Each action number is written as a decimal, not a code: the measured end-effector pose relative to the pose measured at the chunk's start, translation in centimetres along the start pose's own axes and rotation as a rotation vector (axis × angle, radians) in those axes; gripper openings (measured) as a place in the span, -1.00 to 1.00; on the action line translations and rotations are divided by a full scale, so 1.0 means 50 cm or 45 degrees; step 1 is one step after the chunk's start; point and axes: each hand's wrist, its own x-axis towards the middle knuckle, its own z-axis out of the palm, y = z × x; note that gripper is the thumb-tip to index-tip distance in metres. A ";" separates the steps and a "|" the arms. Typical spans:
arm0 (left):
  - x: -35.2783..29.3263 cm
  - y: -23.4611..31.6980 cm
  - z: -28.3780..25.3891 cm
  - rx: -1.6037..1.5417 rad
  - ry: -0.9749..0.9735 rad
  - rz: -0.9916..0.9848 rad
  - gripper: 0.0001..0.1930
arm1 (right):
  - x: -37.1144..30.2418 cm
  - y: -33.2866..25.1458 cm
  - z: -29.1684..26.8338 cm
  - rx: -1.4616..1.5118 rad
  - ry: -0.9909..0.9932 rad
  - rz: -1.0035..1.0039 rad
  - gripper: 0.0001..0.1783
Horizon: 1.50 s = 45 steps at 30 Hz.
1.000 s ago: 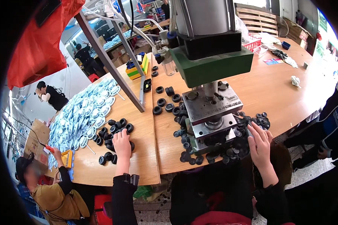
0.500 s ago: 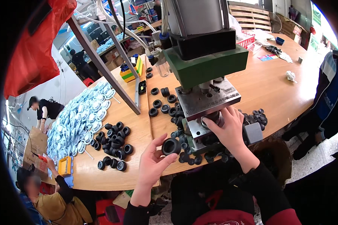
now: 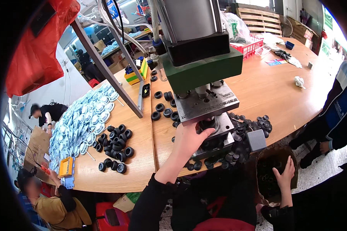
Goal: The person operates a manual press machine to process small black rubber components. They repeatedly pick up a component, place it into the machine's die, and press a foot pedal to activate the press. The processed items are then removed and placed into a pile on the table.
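A bench press with a green head (image 3: 204, 75) stands before me, its steel upper plate (image 3: 210, 103) above a lower die block (image 3: 224, 129). My left hand (image 3: 189, 139) reaches in between the two. Its thumb and fingers close around a black rubber tyre (image 3: 209, 124) at the die; the fingertips are partly hidden under the plate. Off to the lower right, my right hand (image 3: 284, 176) hangs over a cardboard box (image 3: 260, 189), empty, fingers spread. Dark ring-shaped pieces lie inside that box.
Small black discs (image 3: 240, 133) surround the press base, beside a grey block (image 3: 256, 140). Black tyres (image 3: 117, 145) lie in a pile to the left, near many pale blue parts (image 3: 85, 115). A red basket (image 3: 250, 48) stands behind. Other people are at both sides.
My left hand has carried the tyre rightward into the press. My right hand has left the die and moved down right over the box. The view has shifted slightly.
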 end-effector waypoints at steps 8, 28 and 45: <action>0.022 -0.010 0.026 0.110 0.054 0.154 -0.60 | 0.074 -0.114 -0.013 0.256 0.226 -0.325 -0.32; -0.308 -0.325 -0.269 1.009 0.678 -0.701 -0.49 | 0.175 -0.262 0.047 0.196 -0.161 -0.612 -0.47; -0.312 -0.170 -0.224 -1.345 0.364 -0.296 -0.41 | 0.099 -0.677 -0.106 0.797 0.209 -0.768 -0.46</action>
